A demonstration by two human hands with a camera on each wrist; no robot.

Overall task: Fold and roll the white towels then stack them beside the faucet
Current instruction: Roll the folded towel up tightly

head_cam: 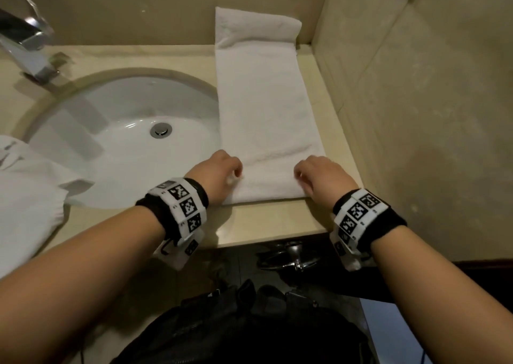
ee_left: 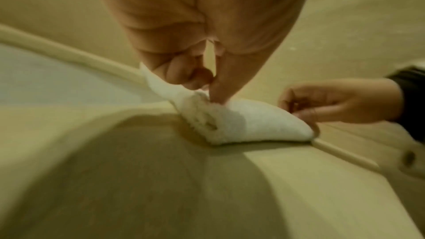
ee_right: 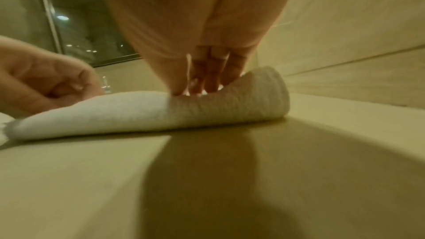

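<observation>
A white towel, folded into a long strip, lies on the beige counter right of the sink; its far end climbs the back wall. The near end is turned over into a small roll. My left hand pinches the roll's left end with curled fingers. My right hand curls its fingers over the roll's right end. A second white towel lies crumpled at the sink's left. The chrome faucet stands at the far left.
The white sink basin with its drain sits left of the strip. A tiled wall closes the counter on the right. Below the counter edge a chrome handle and a dark bag show.
</observation>
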